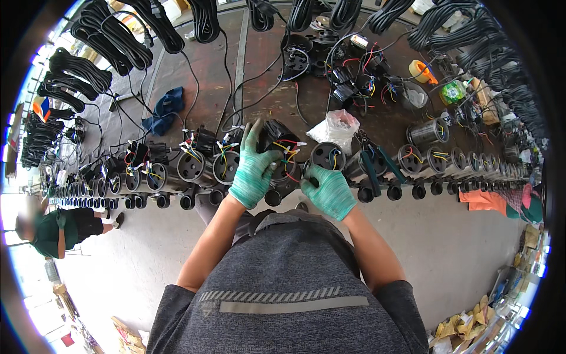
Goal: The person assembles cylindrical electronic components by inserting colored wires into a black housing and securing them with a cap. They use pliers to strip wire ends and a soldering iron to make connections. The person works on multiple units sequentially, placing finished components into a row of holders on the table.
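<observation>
Both my hands wear green knit gloves and work around a round metal housing [286, 173] at the table's near edge. Coloured wires with white connectors [289, 147] rise from it toward a black block [279, 131]. At its left side, my left hand [254, 172] has thumb and forefinger bent together in a pinch, other fingers stretched away; what lies in the pinch is hidden. My right hand [331, 192] is curled at the housing's right side, fingertips close to it; what they grip cannot be made out. Another housing [328, 156] stands just beyond my right hand.
Wired housings line the near edge on both sides. Green-handled pliers [370, 171] lie right, near a white plastic bag [335, 126]. Black cable coils [118, 41] hang along the far side. A blue cloth [165, 111], orange tape [422, 72] and green bottle [453, 92] lie about. A person [65, 230] stands left.
</observation>
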`<state>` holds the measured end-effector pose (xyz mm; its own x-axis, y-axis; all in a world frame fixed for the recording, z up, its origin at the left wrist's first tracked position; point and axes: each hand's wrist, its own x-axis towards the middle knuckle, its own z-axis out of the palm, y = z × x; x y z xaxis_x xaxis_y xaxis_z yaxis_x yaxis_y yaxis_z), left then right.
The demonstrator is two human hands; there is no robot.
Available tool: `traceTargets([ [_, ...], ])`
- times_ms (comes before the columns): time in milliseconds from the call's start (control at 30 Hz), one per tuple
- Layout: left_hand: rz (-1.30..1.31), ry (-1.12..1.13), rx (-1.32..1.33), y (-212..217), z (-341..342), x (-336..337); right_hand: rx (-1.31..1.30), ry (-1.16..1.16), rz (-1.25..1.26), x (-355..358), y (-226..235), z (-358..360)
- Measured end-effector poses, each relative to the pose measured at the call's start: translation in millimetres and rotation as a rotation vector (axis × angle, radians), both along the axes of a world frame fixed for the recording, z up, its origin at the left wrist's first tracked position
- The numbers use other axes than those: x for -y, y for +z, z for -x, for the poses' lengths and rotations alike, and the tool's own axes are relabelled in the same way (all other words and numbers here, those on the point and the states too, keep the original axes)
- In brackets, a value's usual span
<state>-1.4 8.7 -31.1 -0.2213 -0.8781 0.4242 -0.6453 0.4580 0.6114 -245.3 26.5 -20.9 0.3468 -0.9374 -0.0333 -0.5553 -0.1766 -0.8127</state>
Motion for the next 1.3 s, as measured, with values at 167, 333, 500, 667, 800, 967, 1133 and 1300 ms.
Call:
traceTargets([
  [167,-0.001,0.044,-0.020,-11.5,7.3,-6.9,0.090,0.245,-0.257,14.6,18.5,13.1],
  [333,-0.009,0.082,-0.050,-18.9,13.7,-9.3,0.102,0.345,-0.147,25.1,30.4,8.8],
  [500,-0.004,0.113,-0.074,-18.3,18.6,-11.7,-0.135,0.224,0.718,31.7,18.9,-2.4],
  [667,-0.003,0.100,-0.201,-21.4,19.9,-9.4,-0.181,0.138,0.684,31.1,4.6,-10.2],
  [800,-0.003,0.077,-0.233,-25.7,18.8,-8.7,-0.051,0.106,0.555,31.6,1.4,-13.7],
  [967,-0.006,0.056,-0.030,-4.3,18.2,-12.7,0.117,-0.010,0.447,28.4,-0.7,-18.8],
  [1133,0.009,0.068,0.047,-1.3,20.7,-14.0,0.140,-0.026,0.376,21.3,-2.7,-24.3],
  [1300,0.019,0.048,-0.006,-5.2,22.0,-15.0,0.775,-0.277,-0.836,8.9,9.8,-30.1],
])
